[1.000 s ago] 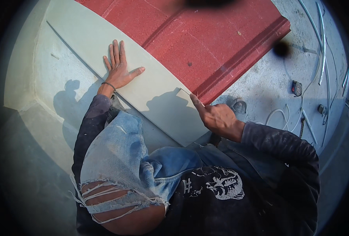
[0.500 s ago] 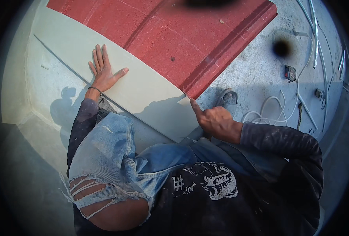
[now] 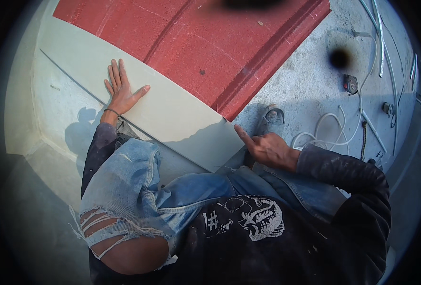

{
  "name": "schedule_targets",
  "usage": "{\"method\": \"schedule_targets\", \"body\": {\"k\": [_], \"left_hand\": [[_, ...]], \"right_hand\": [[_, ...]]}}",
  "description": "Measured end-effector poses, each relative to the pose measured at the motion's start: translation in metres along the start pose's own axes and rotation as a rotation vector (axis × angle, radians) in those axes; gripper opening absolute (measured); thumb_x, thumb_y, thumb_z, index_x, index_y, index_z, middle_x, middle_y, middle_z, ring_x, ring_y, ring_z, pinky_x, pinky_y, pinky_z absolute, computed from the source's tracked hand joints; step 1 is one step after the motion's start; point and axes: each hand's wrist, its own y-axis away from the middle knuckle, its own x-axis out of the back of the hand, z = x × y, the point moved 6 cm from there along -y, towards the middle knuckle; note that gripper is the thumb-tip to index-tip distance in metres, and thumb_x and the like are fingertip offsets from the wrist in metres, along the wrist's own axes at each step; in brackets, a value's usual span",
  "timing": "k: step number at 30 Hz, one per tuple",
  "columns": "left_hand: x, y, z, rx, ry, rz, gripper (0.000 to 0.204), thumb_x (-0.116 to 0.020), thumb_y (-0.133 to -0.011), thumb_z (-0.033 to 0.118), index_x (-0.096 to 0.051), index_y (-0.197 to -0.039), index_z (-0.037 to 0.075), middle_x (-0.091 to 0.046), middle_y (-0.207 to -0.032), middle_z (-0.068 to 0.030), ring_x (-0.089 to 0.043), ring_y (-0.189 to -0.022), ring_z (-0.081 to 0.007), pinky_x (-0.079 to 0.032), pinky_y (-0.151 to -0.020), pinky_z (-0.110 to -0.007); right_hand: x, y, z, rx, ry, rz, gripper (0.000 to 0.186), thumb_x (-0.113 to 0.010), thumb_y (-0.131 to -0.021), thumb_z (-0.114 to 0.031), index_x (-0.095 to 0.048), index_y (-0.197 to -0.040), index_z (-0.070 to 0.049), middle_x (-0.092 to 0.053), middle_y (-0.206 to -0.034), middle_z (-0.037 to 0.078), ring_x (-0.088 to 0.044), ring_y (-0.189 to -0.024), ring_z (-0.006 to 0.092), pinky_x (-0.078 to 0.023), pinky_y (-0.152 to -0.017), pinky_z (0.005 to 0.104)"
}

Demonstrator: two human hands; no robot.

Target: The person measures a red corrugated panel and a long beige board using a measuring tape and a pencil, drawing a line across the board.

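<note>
A long, flat pale grey board (image 3: 186, 114) lies diagonally in front of me, its far edge along the end of a red ribbed roofing sheet (image 3: 210, 52). My left hand (image 3: 123, 97) rests flat on the board, fingers spread, holding nothing. At the board's right end, close to the red sheet's near corner, is my right hand (image 3: 269, 149). Its index finger stretches out toward the board's edge, while the other fingers curl under. The palm is hidden, so anything inside it cannot be seen. Part of the board lies in shadow.
A tape measure (image 3: 350, 84) lies on the pale floor at right. A white cable (image 3: 322, 117) loops nearby, beside thin metal strips (image 3: 380, 42) and a small dark block (image 3: 387, 108). My sandalled foot (image 3: 272, 118) stands just beyond my right hand. Low walls (image 3: 18, 95) border the left.
My right index finger has drawn slightly right and down, away from the red sheet's corner. My left hand stays flat on the board, and the whole view has shifted a little.
</note>
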Motion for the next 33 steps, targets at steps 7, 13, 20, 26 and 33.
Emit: {"method": "schedule_targets", "body": {"k": [7,13,20,26,33], "left_hand": [[0.007,0.004,0.004,0.051,0.000,0.031,0.130,-0.065,-0.074,0.075,0.010,-0.156,0.007,0.017,-0.160,-0.0251,0.021,-0.147,-0.0416,0.011,-0.108,-0.070],[0.010,0.011,0.003,0.089,-0.014,0.010,0.131,-0.067,-0.073,0.073,0.010,-0.156,0.009,0.015,-0.162,-0.0213,0.019,-0.149,-0.0392,0.010,-0.112,-0.067],[0.008,0.021,0.016,0.164,0.009,0.093,0.114,-0.072,-0.078,0.059,-0.002,-0.159,0.019,0.004,-0.164,-0.0176,0.002,-0.150,-0.0414,-0.009,-0.111,-0.071],[0.012,0.063,-0.002,0.231,0.040,0.179,0.093,-0.070,-0.085,0.048,-0.021,-0.157,0.016,-0.017,-0.160,-0.0224,-0.018,-0.147,-0.0417,-0.023,-0.117,-0.053],[-0.017,0.114,-0.072,0.839,1.057,0.473,0.077,-0.057,-0.094,0.052,-0.039,-0.146,0.000,-0.047,-0.144,-0.0272,-0.048,-0.133,-0.0332,-0.040,-0.107,-0.042]], "right_hand": [[-0.007,0.017,0.007,0.011,-0.078,0.006,0.073,-0.055,-0.085,-0.009,-0.024,-0.148,0.010,-0.064,-0.062,0.019,-0.064,-0.054,0.0375,-0.051,-0.051,0.0482],[0.018,0.014,0.019,0.130,0.055,0.082,0.064,-0.056,-0.086,-0.013,-0.037,-0.142,0.009,-0.065,-0.071,0.021,-0.065,-0.059,0.0361,-0.050,-0.053,0.0497],[0.111,0.053,0.111,-0.235,0.025,0.175,0.027,-0.049,-0.091,-0.009,-0.043,-0.110,0.009,-0.056,-0.060,0.018,-0.057,-0.054,0.0446,-0.045,-0.054,0.0556],[0.128,0.107,0.299,-0.652,0.053,0.642,0.022,-0.053,-0.088,-0.006,-0.041,-0.103,0.003,-0.055,-0.099,0.034,-0.060,-0.084,0.0468,-0.047,-0.071,0.0525],[0.125,0.024,0.214,-0.352,-0.415,0.792,0.033,-0.048,-0.103,-0.026,-0.054,-0.090,0.004,-0.062,-0.077,0.016,-0.062,-0.070,0.0244,-0.047,-0.064,0.0379]]}}
